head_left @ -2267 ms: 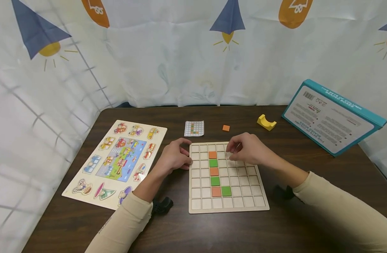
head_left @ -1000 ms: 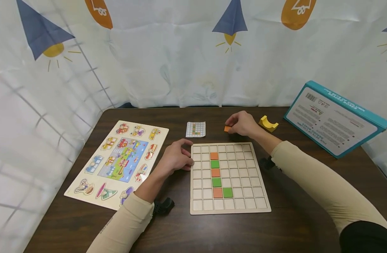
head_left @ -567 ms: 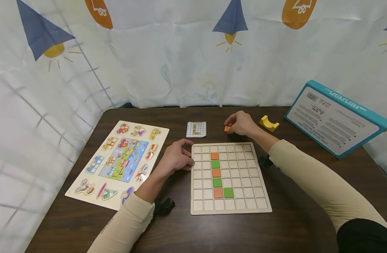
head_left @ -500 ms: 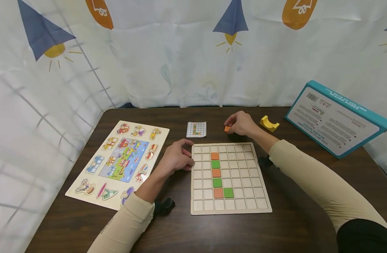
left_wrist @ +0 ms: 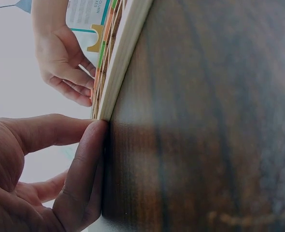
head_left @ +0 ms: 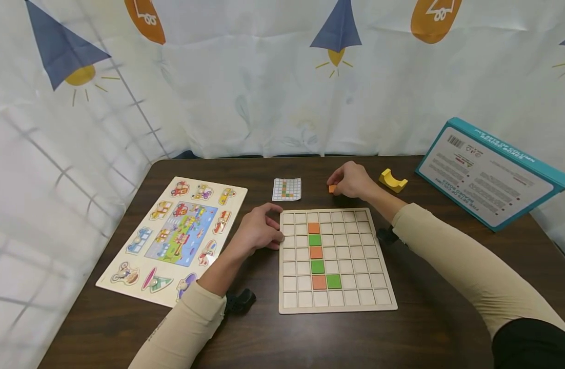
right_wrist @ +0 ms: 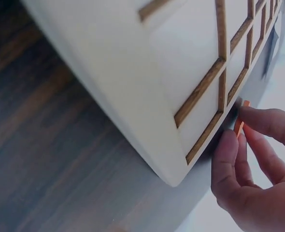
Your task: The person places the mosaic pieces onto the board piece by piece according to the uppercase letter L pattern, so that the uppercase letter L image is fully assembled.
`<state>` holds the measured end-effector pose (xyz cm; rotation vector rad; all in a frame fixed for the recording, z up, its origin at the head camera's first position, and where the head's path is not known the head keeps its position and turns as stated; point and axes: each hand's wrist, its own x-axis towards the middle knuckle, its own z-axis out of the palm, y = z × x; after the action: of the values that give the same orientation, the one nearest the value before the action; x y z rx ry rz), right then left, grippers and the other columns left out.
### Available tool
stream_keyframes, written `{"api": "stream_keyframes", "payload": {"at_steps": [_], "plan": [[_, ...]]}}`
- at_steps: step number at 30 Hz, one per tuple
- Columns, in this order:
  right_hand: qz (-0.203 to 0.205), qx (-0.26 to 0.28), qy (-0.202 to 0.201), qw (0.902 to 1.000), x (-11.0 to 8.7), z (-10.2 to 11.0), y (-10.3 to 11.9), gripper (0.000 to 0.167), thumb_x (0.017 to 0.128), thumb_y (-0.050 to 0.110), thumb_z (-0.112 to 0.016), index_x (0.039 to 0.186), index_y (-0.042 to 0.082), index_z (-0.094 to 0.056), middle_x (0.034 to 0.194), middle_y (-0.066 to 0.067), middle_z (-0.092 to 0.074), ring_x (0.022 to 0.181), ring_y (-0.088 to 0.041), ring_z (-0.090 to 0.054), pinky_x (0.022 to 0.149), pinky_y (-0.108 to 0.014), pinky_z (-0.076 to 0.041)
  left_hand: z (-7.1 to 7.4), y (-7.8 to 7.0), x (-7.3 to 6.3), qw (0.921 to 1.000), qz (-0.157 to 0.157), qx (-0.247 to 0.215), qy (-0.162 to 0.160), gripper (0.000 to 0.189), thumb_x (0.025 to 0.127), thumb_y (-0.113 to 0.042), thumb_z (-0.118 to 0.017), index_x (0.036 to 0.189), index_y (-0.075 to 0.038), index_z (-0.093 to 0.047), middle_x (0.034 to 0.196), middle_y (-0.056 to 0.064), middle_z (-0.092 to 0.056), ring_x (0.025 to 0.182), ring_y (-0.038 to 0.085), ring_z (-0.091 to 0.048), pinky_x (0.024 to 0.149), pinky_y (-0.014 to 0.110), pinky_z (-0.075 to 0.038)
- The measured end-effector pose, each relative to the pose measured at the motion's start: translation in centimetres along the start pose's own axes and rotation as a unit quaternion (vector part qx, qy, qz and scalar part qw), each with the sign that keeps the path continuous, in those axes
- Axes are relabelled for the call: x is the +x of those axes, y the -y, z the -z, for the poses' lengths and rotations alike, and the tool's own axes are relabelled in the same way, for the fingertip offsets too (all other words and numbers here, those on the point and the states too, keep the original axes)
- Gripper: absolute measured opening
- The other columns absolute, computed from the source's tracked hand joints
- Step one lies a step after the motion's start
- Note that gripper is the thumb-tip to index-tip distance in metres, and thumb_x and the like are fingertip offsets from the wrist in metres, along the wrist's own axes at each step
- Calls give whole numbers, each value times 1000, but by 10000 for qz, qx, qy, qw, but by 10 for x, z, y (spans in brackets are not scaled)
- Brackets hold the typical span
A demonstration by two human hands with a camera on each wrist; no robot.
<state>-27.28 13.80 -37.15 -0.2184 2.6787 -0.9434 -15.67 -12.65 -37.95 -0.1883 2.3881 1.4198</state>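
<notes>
My left hand [head_left: 257, 228] touches the left edge of a wooden grid board [head_left: 356, 253]; its fingertips meet the board's side in the left wrist view. Orange and green tiles fill some squares: one column alternates between the colours, and a green tile [head_left: 334, 281] lies beside its lowest orange one. Beyond the board's far edge, my right hand [head_left: 351, 179] pinches a loose orange tile [head_left: 332, 189] between thumb and fingers. That tile [right_wrist: 239, 124] stands on edge in the right wrist view, just off the board's corner. A small printed pattern card [head_left: 286, 189] lies to its left.
A picture puzzle board [head_left: 139, 256] lies left of my left forearm. A yellow arched block [head_left: 392, 181] sits right of my right hand. Farther right a teal and white box [head_left: 490, 174] leans by the curtain [head_left: 264, 92]. The dark table [head_left: 338, 338] surrounds the grid board.
My right hand has moved from above the board to the orange tile beyond its far edge and pinches it there. Over the last half second both hands stay almost still.
</notes>
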Motion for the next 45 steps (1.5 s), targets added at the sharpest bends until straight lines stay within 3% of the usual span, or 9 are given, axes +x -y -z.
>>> {"api": "stream_keyframes", "payload": {"at_steps": [7, 15, 32, 45], "plan": [[8, 10, 22, 10000, -4, 5, -1, 27, 89, -1, -74, 115, 4, -78, 124, -18, -69, 115, -34, -60, 93, -45, -58, 0, 1, 1, 10000, -20, 8, -1, 69, 79, 8, -81, 141, -13, -58, 100, 15, -66, 63, 19, -70, 57, 34, -66], [98, 138, 75, 9998, -12, 9, -1, 27, 89, -1, -75, 115, 4, -78, 121, -19, -71, 107, -32, -62, 86, -39, -58, 0, 4, 3, 9998, -149, -61, 66, 69, 79, 9, -78, 141, -11, -58, 99, 16, -67, 62, 19, -70, 57, 35, -66], [188, 317, 119, 9992, -38, 14, -1, 27, 90, 3, -76, 117, 6, -78, 119, -16, -72, 112, -33, -64, 93, -45, -59, 1, 4, 3, 9998, -150, -44, 105, 68, 80, 8, -78, 142, -11, -57, 99, 16, -67, 62, 19, -70, 58, 35, -66], [423, 427, 174, 9980, -61, 9, -2, 26, 89, 3, -77, 114, 6, -78, 109, -11, -75, 99, -27, -66, 83, -36, -59, 0, 3, 3, 9999, -95, -13, 77, 69, 79, 8, -79, 141, -12, -58, 101, 16, -65, 60, 19, -69, 57, 35, -66]]}}
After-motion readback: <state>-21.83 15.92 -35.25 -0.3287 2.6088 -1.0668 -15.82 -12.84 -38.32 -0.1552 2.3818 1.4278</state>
